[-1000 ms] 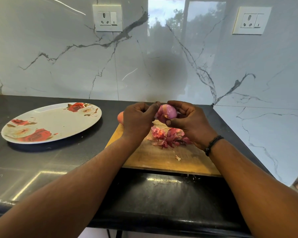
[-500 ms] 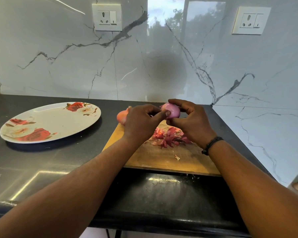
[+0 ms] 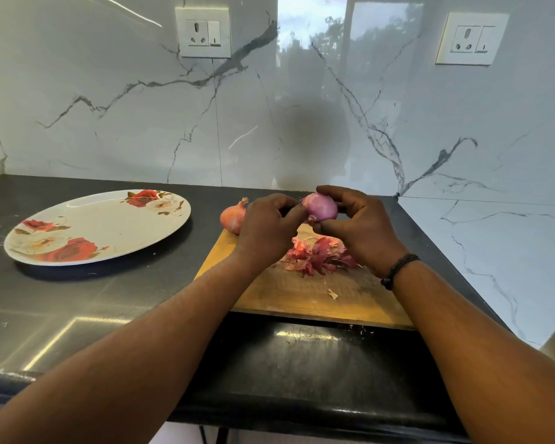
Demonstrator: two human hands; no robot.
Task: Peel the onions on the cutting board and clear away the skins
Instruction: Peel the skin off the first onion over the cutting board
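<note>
- Since a second ago, the left hand (image 3: 266, 225) has turned so its fingertips pick at the near end of the peeled onion (image 3: 321, 206), and an unpeeled onion (image 3: 234, 217) now shows behind it.
- Right hand (image 3: 359, 225) grips the peeled onion, held up above the cutting board (image 3: 302, 296); left-hand grip is a pinch at its tip.
- Mostly bare and purple, this onion looks nearly done.
- Loose skins (image 3: 318, 254) lie heaped on the board.
- Left to do, I judge: peel the second onion at the board's far-left corner, then clear the skins off the worktop (image 3: 109, 299).
</note>
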